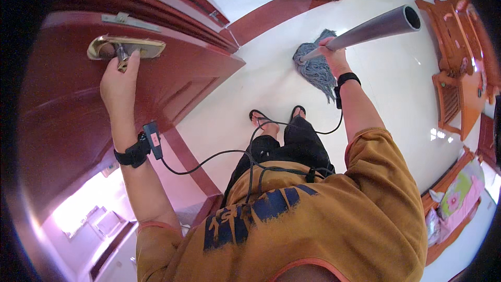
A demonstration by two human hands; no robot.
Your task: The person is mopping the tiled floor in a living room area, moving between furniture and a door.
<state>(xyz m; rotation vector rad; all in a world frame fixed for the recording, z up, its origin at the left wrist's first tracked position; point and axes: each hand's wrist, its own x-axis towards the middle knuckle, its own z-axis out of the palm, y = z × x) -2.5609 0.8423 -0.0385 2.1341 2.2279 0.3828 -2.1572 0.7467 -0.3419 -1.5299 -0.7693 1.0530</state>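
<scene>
My left hand (121,70) is closed on the lever handle (121,52) of a dark red wooden door (193,73) at the upper left. My right hand (334,52) grips a grey tubular pole (376,26), whose open end angles up toward the camera. Below that hand, a grey string mop head (313,78) rests on the pale glossy floor (386,104). Both wrists wear black straps, with black cables looping in front of my body.
Red baseboard (271,8) runs along the white wall ahead. Wooden furniture (454,47) stands at the right, and a bench with patterned bedding (456,193) is at the lower right. My sandalled feet are below; a bright window (83,203) shows at the lower left.
</scene>
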